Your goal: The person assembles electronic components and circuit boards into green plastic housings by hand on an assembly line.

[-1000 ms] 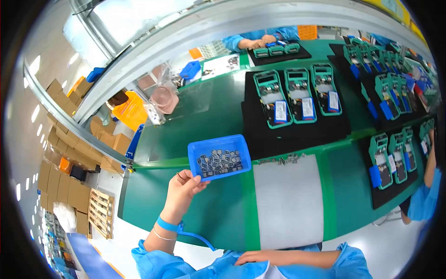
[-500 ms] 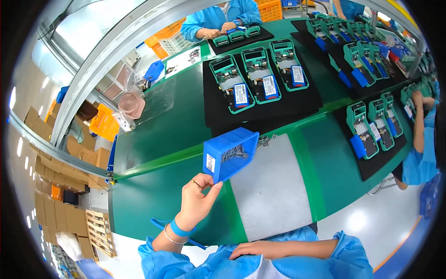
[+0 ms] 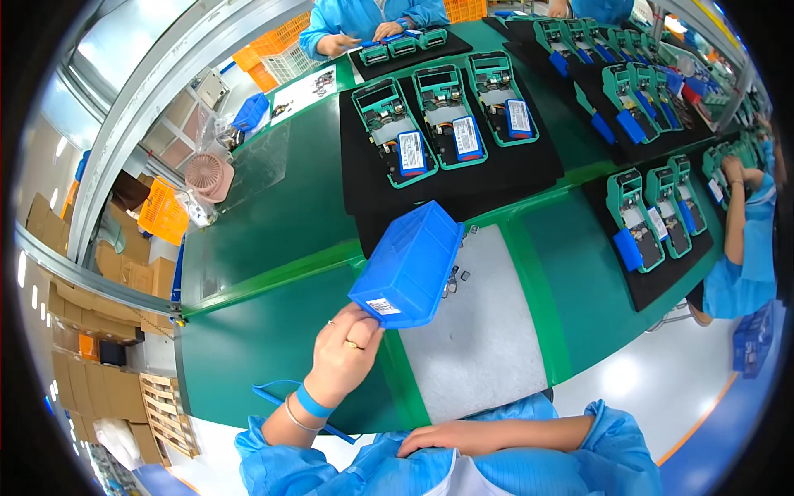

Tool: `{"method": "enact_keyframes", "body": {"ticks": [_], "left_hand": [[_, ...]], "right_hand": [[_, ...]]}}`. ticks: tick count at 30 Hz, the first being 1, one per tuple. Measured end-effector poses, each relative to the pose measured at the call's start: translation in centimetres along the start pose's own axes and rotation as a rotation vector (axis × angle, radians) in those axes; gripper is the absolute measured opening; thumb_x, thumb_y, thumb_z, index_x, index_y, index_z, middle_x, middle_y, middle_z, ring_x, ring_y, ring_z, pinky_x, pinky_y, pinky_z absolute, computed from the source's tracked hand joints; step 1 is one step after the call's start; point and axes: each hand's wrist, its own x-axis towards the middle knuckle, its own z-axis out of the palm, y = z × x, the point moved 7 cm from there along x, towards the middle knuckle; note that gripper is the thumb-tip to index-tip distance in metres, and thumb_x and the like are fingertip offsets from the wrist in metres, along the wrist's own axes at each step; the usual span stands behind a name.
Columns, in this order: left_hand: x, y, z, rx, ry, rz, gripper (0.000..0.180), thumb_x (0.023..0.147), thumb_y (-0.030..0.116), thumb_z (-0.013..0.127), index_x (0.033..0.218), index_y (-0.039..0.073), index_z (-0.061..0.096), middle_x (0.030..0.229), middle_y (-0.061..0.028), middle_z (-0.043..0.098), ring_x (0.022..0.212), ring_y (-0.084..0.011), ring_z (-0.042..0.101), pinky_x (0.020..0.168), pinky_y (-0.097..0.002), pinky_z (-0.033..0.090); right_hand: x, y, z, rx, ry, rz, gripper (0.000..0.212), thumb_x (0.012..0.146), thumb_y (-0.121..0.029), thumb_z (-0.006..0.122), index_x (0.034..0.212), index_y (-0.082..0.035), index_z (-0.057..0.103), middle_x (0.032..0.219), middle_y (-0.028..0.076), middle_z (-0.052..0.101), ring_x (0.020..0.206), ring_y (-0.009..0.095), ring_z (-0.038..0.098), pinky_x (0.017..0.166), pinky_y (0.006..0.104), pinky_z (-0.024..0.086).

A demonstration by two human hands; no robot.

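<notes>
My left hand [image 3: 341, 351], with rings and a blue wrist strap, grips a blue plastic bin [image 3: 405, 260] by its near lower edge. The bin is tilted well over to the right, its outer walls turned up, so its inside is hidden. Beside its right rim, several small dark metal parts [image 3: 453, 281] lie on a grey-white mat [image 3: 480, 355]. My right hand [image 3: 438, 440] lies flat against my front below the table edge, fingers extended, holding nothing.
Beyond the bin, three green device housings [image 3: 451, 116] with blue battery packs lie on black mats. More housings [image 3: 649, 215] sit at the right. Co-workers in blue sleeves [image 3: 331, 25] work across the table and at right. A pink fan [image 3: 208, 175] stands at the left.
My left hand has turned the bin over to the right, so its parts-filled inside no longer shows. More small parts lie on the mat. The right hand stays at rest.
</notes>
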Motion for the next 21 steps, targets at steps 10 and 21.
{"method": "enact_keyframes", "body": {"ticks": [10,21], "left_hand": [[-8.8,-9.2,-3.3,-0.824,0.424,-0.843,0.015,0.097,0.012,0.067,0.101,0.005,0.054,0.087,-0.0016,0.061,0.080,-0.0116,0.060,0.084,-0.0276,0.052],[-30.0,-18.1,-10.8,-1.218,0.994,-1.227,0.023,0.102,0.029,0.057,0.102,0.007,0.061,0.098,-0.0059,0.067,0.107,-0.0204,0.063,0.094,-0.0358,0.048]], "right_hand": [[-4.6,-7.0,-12.5,-0.520,0.884,0.025,0.020,0.093,-0.011,0.065,0.112,-0.006,0.069,0.110,0.012,0.069,0.106,0.029,0.065,0.089,0.0381,0.053],[-5.2,-9.2,-20.5,-1.253,1.085,0.144,0.011,0.085,-0.013,0.069,0.095,-0.007,0.070,0.094,0.008,0.066,0.097,0.031,0.060,0.084,0.0431,0.048]]}}
